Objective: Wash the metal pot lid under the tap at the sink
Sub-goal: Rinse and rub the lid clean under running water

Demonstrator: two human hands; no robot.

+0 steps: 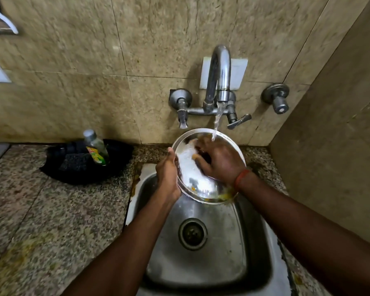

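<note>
A round shiny metal pot lid [192, 178] is held tilted over the back of the steel sink [218, 253], its inner face toward me. My left hand [168, 174] grips its left rim. My right hand [220, 162] lies spread flat on the lid's inner face, fingers apart. Water runs from the curved tap [221, 71] and lands on the lid's upper edge by my right fingers. Yellowish food residue clings to the lid's lower rim.
A black holder [77, 167] with a scrub pad and a dish soap bottle [96, 149] stands on the granite counter [51, 210] to the left. Two tap handles and a wall valve [277, 99] are behind the sink. A wall closes in on the right.
</note>
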